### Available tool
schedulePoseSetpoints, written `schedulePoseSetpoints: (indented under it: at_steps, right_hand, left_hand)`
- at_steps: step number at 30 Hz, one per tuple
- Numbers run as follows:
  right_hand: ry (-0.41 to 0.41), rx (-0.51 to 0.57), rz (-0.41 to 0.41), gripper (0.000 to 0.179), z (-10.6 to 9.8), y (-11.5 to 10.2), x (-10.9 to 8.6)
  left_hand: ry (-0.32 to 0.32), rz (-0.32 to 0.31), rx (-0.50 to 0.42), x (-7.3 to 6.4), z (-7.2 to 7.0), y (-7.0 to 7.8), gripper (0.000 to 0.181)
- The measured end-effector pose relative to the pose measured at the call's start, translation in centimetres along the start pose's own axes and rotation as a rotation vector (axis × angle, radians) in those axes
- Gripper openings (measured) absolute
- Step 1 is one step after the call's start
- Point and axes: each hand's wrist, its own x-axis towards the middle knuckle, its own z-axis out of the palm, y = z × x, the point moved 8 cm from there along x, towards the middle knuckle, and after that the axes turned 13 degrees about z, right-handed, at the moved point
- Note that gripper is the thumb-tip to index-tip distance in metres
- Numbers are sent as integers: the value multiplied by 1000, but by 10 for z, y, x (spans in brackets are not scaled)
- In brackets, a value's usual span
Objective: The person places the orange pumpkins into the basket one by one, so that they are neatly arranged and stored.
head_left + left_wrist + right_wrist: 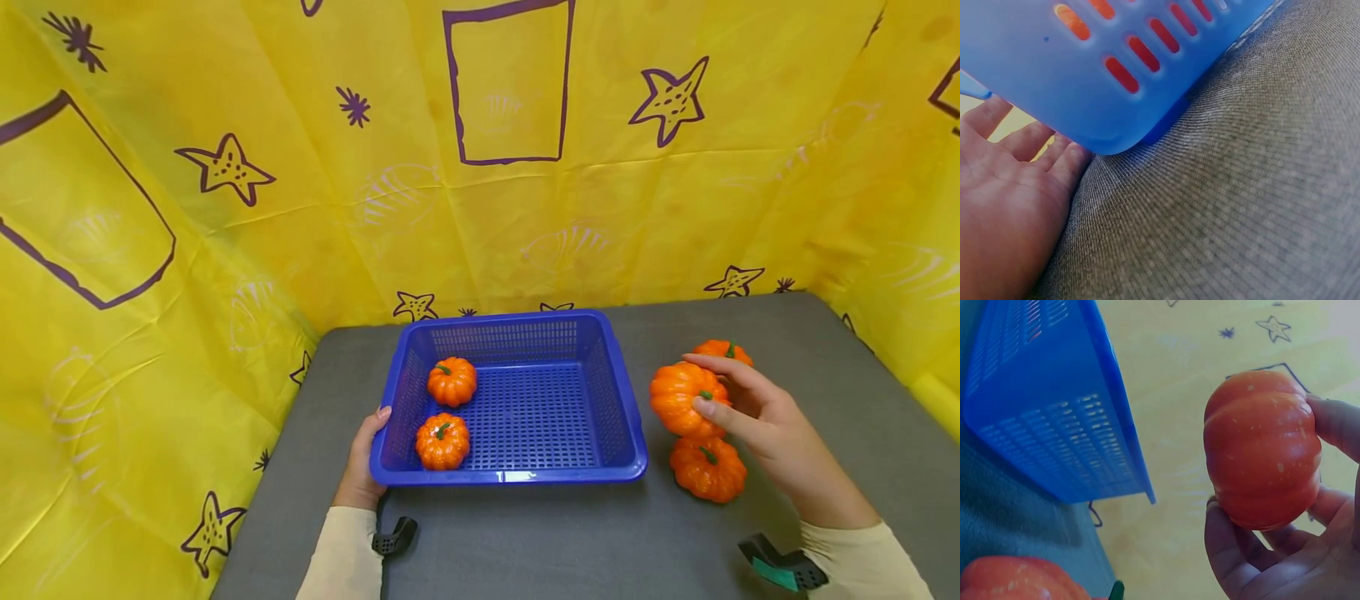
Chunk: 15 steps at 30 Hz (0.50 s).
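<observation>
My right hand (772,425) pinches a small orange pumpkin (678,400) between thumb and fingers, to the right of the basket. In the right wrist view this pumpkin (1263,450) is held up above the table, its ribbed side towards the camera. At the left side of the blue plastic basket (510,477), my left hand (363,462) holds the rim, thumb on top. The left wrist view shows its fingers (1025,140) against the outside of the basket wall (1054,75). Two pumpkins, a rear one (452,382) and a front one (442,442), sit in the basket's left part.
Two more pumpkins rest on the grey table (525,550) at the right: one (708,469) in front of the held pumpkin, the other (726,350) behind it and partly hidden. A yellow patterned cloth (510,217) hangs around the table's back and sides.
</observation>
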Motion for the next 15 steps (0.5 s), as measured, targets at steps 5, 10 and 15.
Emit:
schedulePoseSetpoints:
  at_steps: [5, 10, 15]
  right_hand:
    - [-18, -8, 7, 49, 6, -3, 3]
    - [-18, -27, 18, 50, 12, -5, 6]
    - [-33, 1, 11, 51, 17, -7, 10]
  left_hand:
    - [-2, 0, -5, 0, 1, 1, 75]
    - [-6, 4, -5, 0, 0, 1, 75]
    - [-3, 4, -3, 0, -1, 0, 74]
